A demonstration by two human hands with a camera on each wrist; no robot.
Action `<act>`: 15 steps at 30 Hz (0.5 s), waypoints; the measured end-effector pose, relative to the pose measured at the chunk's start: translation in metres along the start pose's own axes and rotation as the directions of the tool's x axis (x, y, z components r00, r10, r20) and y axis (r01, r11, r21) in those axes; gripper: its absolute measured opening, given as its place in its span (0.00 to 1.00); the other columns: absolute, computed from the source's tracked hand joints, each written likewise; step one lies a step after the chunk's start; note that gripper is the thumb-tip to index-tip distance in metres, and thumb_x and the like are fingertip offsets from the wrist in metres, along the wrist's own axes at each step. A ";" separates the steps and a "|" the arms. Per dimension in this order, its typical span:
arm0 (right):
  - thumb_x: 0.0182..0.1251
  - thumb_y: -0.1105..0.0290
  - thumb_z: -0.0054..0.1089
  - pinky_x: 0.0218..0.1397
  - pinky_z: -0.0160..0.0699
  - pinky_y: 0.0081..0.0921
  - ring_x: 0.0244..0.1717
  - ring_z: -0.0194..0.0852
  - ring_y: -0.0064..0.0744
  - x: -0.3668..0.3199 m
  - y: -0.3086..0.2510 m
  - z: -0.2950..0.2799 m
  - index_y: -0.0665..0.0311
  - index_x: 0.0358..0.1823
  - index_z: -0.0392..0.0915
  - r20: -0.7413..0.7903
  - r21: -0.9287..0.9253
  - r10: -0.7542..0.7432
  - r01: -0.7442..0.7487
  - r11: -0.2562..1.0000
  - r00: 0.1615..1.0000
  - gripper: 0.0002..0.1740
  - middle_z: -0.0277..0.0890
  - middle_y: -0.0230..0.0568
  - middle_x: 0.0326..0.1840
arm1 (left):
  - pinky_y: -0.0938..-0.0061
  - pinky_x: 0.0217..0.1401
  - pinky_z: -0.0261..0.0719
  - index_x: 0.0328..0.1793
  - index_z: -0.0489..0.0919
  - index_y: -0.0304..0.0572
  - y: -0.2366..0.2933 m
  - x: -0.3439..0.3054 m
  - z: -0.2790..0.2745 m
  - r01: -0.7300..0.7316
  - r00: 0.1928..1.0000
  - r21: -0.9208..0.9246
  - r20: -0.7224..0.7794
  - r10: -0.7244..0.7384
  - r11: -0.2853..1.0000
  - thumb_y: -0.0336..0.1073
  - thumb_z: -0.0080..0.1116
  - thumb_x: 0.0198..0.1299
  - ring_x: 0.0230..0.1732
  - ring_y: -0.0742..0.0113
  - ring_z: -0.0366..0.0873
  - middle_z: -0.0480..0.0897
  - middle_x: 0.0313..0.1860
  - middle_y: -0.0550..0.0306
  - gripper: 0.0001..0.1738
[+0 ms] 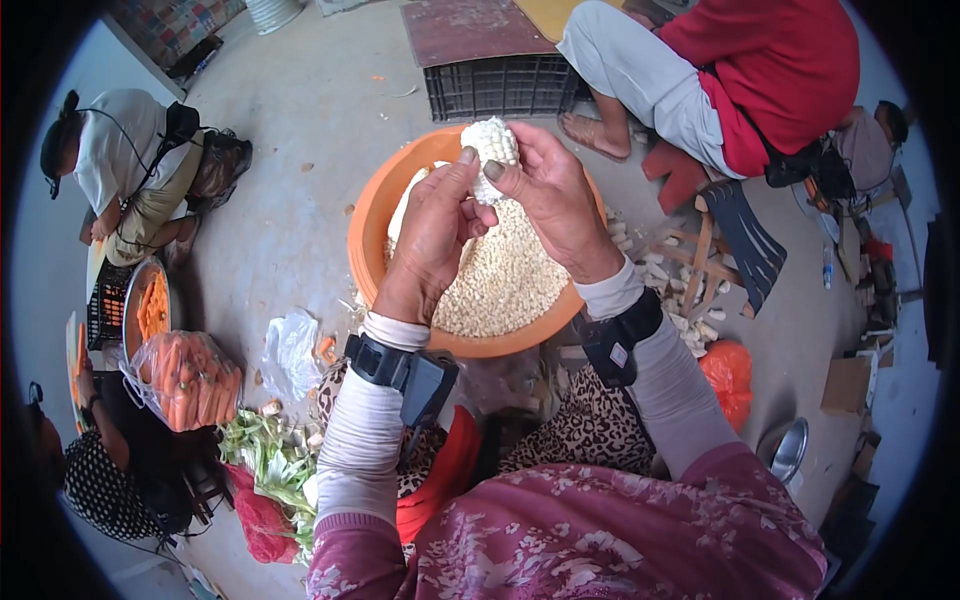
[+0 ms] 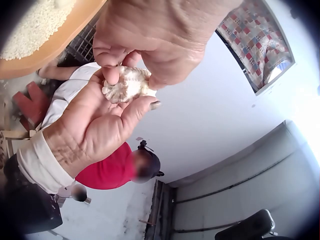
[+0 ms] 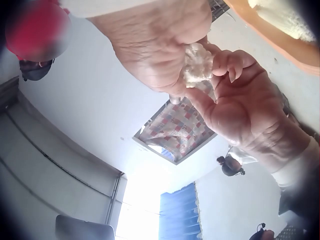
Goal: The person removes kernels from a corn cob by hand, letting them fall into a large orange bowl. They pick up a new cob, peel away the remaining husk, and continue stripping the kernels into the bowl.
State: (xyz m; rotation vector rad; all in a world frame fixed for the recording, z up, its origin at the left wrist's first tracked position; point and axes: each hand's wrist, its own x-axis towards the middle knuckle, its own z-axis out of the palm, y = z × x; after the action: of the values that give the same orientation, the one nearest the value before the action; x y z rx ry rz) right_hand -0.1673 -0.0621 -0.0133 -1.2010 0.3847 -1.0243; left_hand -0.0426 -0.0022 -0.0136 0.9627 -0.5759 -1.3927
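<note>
Both hands (image 1: 430,240) (image 1: 555,205) pinch corn cob (image 1: 492,143).

The corn cob (image 1: 492,145) looks knobbly and matt, its pale kernels dry. Below it the orange basin (image 1: 362,235) is smooth plastic (dull rather than shiny). At near left the carrot bag (image 1: 185,375) is clear, glossy film. The floor (image 1: 300,120) is rough, matt concrete; the far crate (image 1: 495,88), black plastic lattice.

Soft, even daylight is filling the head view, leaving only faint shadows on the floor (image 1: 300,120). Fisheye bending is curving and darkening the edges. In the right wrist view, glare is washing out a bright opening (image 3: 145,187).
</note>
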 end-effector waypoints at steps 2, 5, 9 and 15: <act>0.60 0.69 0.64 0.48 0.73 0.20 0.47 0.71 0.22 0.000 0.000 -0.003 0.73 0.59 0.61 0.024 0.002 0.017 -0.017 1.000 1.000 0.30 0.71 0.40 0.49 | 0.84 0.26 0.69 0.41 0.75 0.41 0.001 0.002 -0.001 -0.007 1.000 0.117 -0.028 0.010 0.993 0.50 0.50 0.66 0.25 0.79 0.74 0.75 0.26 0.66 0.18; 0.60 0.70 0.63 0.51 0.73 0.21 0.50 0.71 0.24 -0.003 0.002 0.000 0.74 0.60 0.61 0.041 -0.009 0.024 -0.023 1.000 0.999 0.30 0.71 0.41 0.51 | 0.80 0.34 0.71 0.43 0.75 0.42 -0.001 0.003 -0.003 -0.022 0.996 0.259 -0.081 0.045 0.966 0.54 0.46 0.67 0.33 0.79 0.74 0.75 0.30 0.66 0.22; 0.60 0.73 0.61 0.55 0.71 0.22 0.53 0.70 0.26 -0.005 0.005 0.003 0.75 0.60 0.62 0.086 -0.083 0.022 -0.015 0.996 0.996 0.28 0.70 0.42 0.52 | 0.73 0.50 0.72 0.51 0.72 0.40 -0.008 0.005 0.003 -0.132 0.989 0.042 -0.055 0.135 0.990 0.61 0.36 0.68 0.48 0.73 0.73 0.76 0.42 0.59 0.30; 0.57 0.73 0.61 0.59 0.68 0.25 0.55 0.68 0.28 -0.009 0.009 0.008 0.75 0.60 0.62 0.115 -0.126 0.027 -0.013 0.992 0.993 0.30 0.70 0.43 0.52 | 0.68 0.56 0.74 0.56 0.69 0.36 -0.002 -0.001 0.009 -0.142 0.990 -0.178 -0.034 0.138 0.974 0.64 0.32 0.67 0.52 0.64 0.74 0.75 0.47 0.53 0.36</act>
State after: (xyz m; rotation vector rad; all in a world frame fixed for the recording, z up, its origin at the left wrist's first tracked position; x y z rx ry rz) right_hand -0.1622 -0.0505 -0.0211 -1.3605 0.3734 -0.9189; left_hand -0.0509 -0.0028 -0.0104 0.7763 -0.4831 -1.2826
